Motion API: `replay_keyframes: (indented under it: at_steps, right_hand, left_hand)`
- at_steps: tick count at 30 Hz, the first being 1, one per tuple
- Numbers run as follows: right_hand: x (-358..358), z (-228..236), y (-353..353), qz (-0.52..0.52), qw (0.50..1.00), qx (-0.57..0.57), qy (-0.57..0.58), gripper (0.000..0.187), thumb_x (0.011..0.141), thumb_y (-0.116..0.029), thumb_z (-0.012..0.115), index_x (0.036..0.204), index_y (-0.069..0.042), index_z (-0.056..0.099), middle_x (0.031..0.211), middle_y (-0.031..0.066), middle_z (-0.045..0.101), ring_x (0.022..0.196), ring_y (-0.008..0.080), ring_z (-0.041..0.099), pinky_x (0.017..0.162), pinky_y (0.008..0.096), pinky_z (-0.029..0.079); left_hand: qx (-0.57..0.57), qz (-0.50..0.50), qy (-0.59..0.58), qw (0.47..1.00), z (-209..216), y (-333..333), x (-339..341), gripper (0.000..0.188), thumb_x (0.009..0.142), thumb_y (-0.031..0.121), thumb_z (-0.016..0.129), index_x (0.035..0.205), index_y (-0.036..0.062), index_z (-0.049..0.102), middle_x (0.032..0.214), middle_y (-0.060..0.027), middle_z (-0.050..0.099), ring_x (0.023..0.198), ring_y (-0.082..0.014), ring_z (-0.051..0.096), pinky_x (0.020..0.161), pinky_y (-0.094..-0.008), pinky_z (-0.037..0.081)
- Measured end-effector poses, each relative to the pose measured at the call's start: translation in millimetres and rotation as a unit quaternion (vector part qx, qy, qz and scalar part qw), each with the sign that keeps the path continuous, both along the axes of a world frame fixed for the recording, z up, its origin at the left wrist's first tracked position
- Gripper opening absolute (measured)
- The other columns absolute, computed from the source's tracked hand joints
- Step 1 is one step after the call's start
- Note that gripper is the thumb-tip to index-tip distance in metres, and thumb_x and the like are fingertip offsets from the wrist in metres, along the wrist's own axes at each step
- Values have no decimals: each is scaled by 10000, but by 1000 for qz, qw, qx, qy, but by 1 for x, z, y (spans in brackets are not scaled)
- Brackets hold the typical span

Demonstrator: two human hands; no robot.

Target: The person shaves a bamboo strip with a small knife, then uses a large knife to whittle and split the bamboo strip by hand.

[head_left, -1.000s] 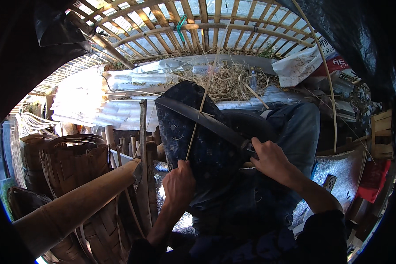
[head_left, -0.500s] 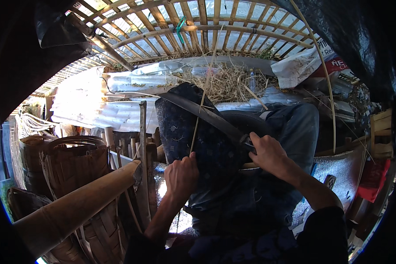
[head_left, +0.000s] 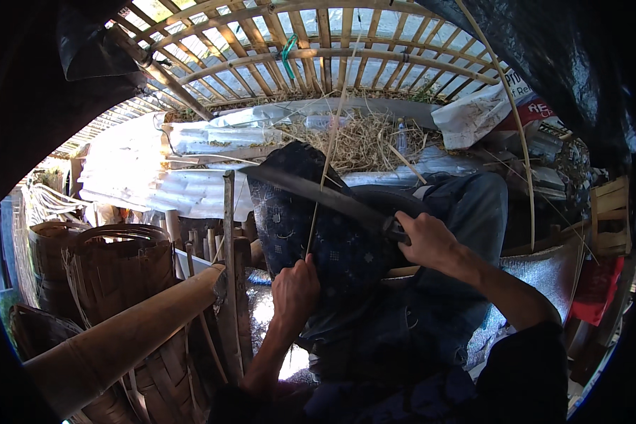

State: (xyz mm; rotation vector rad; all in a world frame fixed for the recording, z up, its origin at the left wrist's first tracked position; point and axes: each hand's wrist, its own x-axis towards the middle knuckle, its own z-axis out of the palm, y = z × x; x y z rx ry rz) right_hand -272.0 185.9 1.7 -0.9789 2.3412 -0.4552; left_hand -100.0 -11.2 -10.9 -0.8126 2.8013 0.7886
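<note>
– Bamboo strip (head_left: 331,138), centre of the frame: how is it held?

– Its near end is enclosed by the left hand (head_left: 295,290), at lower centre, with fingers curled and thumb uppermost. The free length passes in front of a dark patterned cloth (head_left: 283,226) and rises toward the slatted fence (head_left: 307,53) along the top of the frame.

– And the tool?

– A long-bladed knife (head_left: 350,203). The right hand (head_left: 431,242), right of centre, is wrapped about its handle; the blade points to the upper left and crosses the strip above the left thumb. Blur prevents one from telling whether the edge bites or merely rests.

– What does good practice require with blade and strip so crossed?

– Probably a shallow angle and light, even pressure, so that the edge skims the surface; a steep angle would likely notch so slender a piece. Bracing the strip against the cloth should limit flexing, though whether the two touch is unclear.

– Which hazard deserves note?

– Chiefly the left thumb, near the crossing: strokes should stop short of it. The thick bamboo pole (head_left: 131,336), lower left, lies apart from the blade and seems unlikely to obstruct it.
</note>
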Motion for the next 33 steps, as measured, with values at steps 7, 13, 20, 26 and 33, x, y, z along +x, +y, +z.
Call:
replay_keyframes:
  at_steps: [7,13,20,26,33]
  right_hand:
    - [-25,-28,-4,-24,997,18,73,348,682,-91,640,994,18,531,653,213,610,656,386,627,615,443,529]
    - [-2,-10,-5,3,1000,9,21,320,696,-102,670,936,13,492,647,229,605,652,379,637,591,442,540]
    - [-10,-17,3,42,997,63,3,293,713,-114,650,939,-10,495,642,222,605,663,387,637,587,436,539]
    - [-14,-15,-8,-9,1000,26,13,327,692,-105,655,953,22,505,657,224,604,688,408,619,638,460,524]
    - [-15,-12,0,-2,998,49,38,404,700,-136,676,1030,30,514,664,221,610,678,379,633,632,443,533]
  left_hand:
    - [22,-5,7,1000,1,3,-2,390,935,212,453,610,6,521,523,-248,537,501,-411,572,478,-484,459]
    - [25,2,1,1000,1,-2,3,380,933,197,458,604,12,508,513,-242,527,498,-410,566,473,-483,444]
    - [13,-14,17,1000,-4,1,9,370,929,191,463,607,15,508,510,-241,526,492,-415,560,476,-492,440]
    - [14,-3,12,1000,-6,-5,8,368,927,199,468,614,11,511,511,-239,525,491,-418,555,481,-497,439]
    - [30,-13,14,999,1,-3,3,369,926,193,471,605,13,503,521,-236,526,486,-413,546,471,-491,425]
